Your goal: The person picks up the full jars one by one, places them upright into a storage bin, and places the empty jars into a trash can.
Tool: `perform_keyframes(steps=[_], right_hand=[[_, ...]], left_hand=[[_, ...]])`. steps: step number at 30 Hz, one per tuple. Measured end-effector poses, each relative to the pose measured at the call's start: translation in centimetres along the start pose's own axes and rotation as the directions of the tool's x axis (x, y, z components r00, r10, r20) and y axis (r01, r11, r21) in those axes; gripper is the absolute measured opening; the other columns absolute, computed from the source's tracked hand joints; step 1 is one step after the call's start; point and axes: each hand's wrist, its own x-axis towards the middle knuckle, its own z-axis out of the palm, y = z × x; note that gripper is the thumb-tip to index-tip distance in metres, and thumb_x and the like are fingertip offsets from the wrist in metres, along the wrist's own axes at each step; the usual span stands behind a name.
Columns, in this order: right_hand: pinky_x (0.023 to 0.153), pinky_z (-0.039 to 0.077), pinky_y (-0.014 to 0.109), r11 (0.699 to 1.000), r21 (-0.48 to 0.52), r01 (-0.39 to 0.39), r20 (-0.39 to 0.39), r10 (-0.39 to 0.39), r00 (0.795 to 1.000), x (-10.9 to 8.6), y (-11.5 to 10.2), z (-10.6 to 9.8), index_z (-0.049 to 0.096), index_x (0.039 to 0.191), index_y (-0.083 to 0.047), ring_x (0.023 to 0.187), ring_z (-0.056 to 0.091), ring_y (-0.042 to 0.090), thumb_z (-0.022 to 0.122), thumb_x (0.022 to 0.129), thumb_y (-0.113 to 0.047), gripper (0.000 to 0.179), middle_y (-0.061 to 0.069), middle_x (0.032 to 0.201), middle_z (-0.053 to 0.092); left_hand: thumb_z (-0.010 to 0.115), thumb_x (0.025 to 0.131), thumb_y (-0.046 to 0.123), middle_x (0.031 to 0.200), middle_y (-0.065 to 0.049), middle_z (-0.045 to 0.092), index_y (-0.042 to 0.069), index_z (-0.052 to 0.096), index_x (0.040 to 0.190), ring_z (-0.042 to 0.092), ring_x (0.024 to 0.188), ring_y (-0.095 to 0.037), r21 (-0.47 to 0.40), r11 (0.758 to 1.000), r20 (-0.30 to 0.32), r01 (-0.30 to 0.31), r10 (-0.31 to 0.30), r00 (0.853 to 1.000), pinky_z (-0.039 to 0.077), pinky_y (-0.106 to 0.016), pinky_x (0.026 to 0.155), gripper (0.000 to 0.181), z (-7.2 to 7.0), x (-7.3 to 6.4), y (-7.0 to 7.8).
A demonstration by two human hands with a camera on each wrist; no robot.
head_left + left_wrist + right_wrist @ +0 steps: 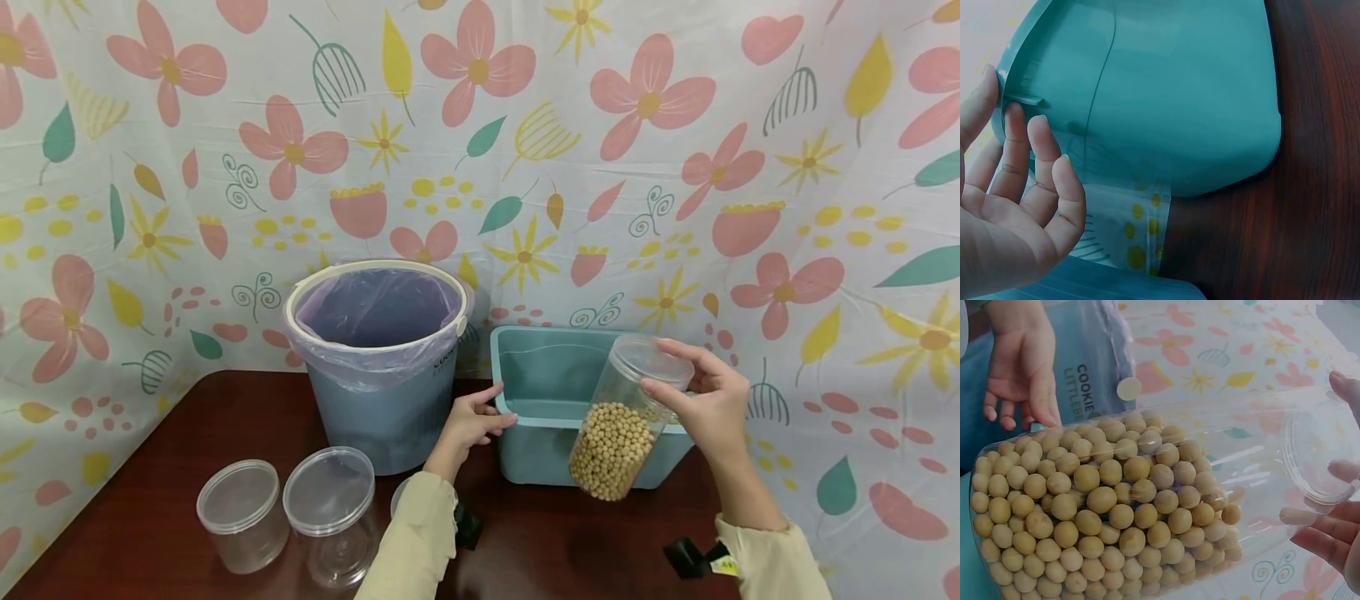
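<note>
In the head view my right hand grips a clear plastic jar around its lidded top. The jar tilts in front of the teal bin, its bottom toward the lower left. Soybeans fill a bit over half of it, and the right wrist view has my fingers around the lid end. My left hand holds the bin's left front corner, thumb on one side of the rim and fingers on the other, as the left wrist view also has it.
A blue bucket lined with a thin plastic bag stands left of the bin. Two clear lidded jars sit at the front left, and another round lid is partly behind my left sleeve. A flowered cloth hangs behind the dark table.
</note>
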Motion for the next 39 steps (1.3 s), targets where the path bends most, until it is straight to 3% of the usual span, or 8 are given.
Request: perform_keyframes(steps=[3,7,12,19,26,33,39], right_hand=[[0.037,0.031,0.016,0.999,-0.034,-0.006,-0.007,0.006,1.0,0.5,-0.1,0.0,0.058,0.098,0.02,0.033,0.032,0.005,0.072,0.064,0.013,0.037,0.005,0.091,0.066],[0.036,0.029,0.017,0.998,-0.058,-0.033,-0.028,0.032,0.999,1.2,-0.3,0.1,0.057,0.099,0.02,0.033,0.027,0.005,0.068,0.064,0.019,0.036,0.002,0.087,0.066],[0.04,0.035,0.012,0.997,-0.07,-0.034,-0.056,0.03,0.998,2.1,-0.3,0.1,0.059,0.099,0.018,0.035,0.039,0.003,0.069,0.064,0.018,0.036,0.003,0.087,0.066],[0.041,0.037,0.011,0.978,-0.209,-0.03,-0.075,0.015,0.997,3.1,0.0,0.1,0.061,0.1,0.015,0.036,0.044,0.004,0.072,0.066,0.012,0.035,-0.002,0.087,0.066],[0.036,0.028,0.014,0.97,-0.239,-0.044,-0.11,0.018,0.994,3.8,0.5,0.1,0.062,0.099,0.013,0.03,0.032,0.005,0.073,0.066,0.009,0.036,-0.005,0.058,0.057],[0.041,0.034,0.011,0.977,-0.205,-0.064,-0.19,0.024,0.981,4.6,1.1,0.2,0.061,0.1,0.015,0.034,0.04,0.002,0.073,0.064,0.012,0.038,-0.004,0.081,0.065],[0.046,0.04,0.01,0.965,-0.246,-0.088,-0.234,0.028,0.972,4.9,1.8,0.4,0.062,0.101,0.013,0.04,0.049,0.0,0.075,0.064,0.008,0.04,-0.007,0.077,0.063]], left_hand=[[0.07,0.078,0.009,0.075,-0.001,0.053,0.014,0.048,0.131,0.056,0.058,-0.01,0.003,1.0,0.003,0.005,-0.005,1.0,0.041,-0.022,0.049,0.058,0.0,-0.4,0.4],[0.069,0.078,0.009,0.075,-0.001,0.053,0.014,0.047,0.131,0.056,0.058,-0.01,0.002,1.0,0.007,0.001,-0.001,1.0,0.041,-0.022,0.049,0.058,0.0,-0.5,0.4],[0.069,0.078,0.008,0.075,-0.002,0.053,0.013,0.047,0.131,0.056,0.058,-0.009,-0.003,1.0,0.013,-0.005,0.005,1.0,0.041,-0.022,0.049,0.058,0.0,-0.5,0.5],[0.069,0.078,0.007,0.076,-0.002,0.053,0.012,0.047,0.131,0.056,0.058,-0.009,-0.004,1.0,0.008,-0.002,0.002,1.0,0.041,-0.022,0.049,0.057,0.0,-0.6,0.6],[0.069,0.078,0.007,0.076,-0.002,0.053,0.013,0.048,0.131,0.055,0.058,-0.009,-0.003,1.0,0.004,0.001,-0.001,1.0,0.041,-0.022,0.049,0.057,0.0,-0.8,0.7],[0.069,0.078,0.007,0.075,-0.002,0.053,0.012,0.047,0.131,0.055,0.057,-0.009,-0.007,1.0,0.009,-0.001,0.002,1.0,0.04,-0.022,0.049,0.057,0.0,-0.6,0.6],[0.069,0.078,0.008,0.075,-0.001,0.052,0.013,0.047,0.131,0.055,0.057,-0.008,-0.004,1.0,0.006,-0.003,0.003,1.0,0.04,-0.022,0.049,0.057,0.1,-0.8,0.8]])
